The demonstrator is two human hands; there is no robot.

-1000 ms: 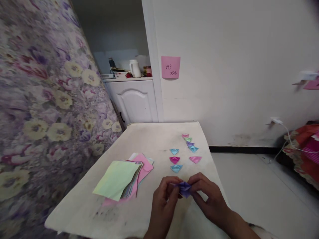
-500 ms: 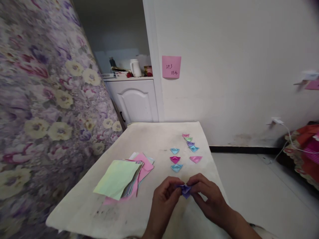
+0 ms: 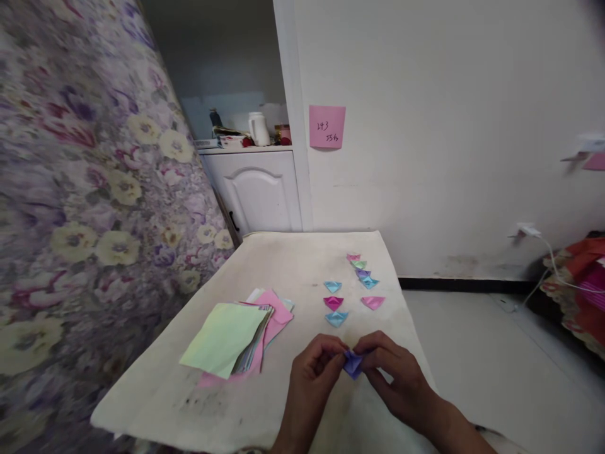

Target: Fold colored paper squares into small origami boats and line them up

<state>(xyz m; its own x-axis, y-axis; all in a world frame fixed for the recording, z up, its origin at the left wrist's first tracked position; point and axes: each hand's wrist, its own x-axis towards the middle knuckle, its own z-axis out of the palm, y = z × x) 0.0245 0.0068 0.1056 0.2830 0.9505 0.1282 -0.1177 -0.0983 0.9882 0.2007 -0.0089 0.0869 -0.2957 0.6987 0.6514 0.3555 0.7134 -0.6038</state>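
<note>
A small purple folded paper piece (image 3: 353, 365) is held between both hands above the near part of the table. My left hand (image 3: 317, 372) pinches its left corner between thumb and fingers. On the other side, my right hand (image 3: 394, 372) grips the right corner the same way; the fingertips cover both ends. Just beyond the hands lie a blue folded paper (image 3: 336, 319), a magenta one (image 3: 333, 302) and another light blue one (image 3: 333, 287) in a column. A pink folded paper (image 3: 373, 302) sits to their right, with several overlapping folded pieces (image 3: 363, 274) behind it.
A stack of coloured paper sheets (image 3: 227, 340), light green on top, lies on the left of the cream-covered table (image 3: 283, 265). A floral curtain (image 3: 118, 221) hangs at the left. Behind stand a white cabinet (image 3: 258, 189) and a wall with a pink note (image 3: 327, 127).
The purple paper has turned slightly in my fingers, and its front face looks flatter. Both hands stay in nearly the same place; the whole view has shifted a little.
</note>
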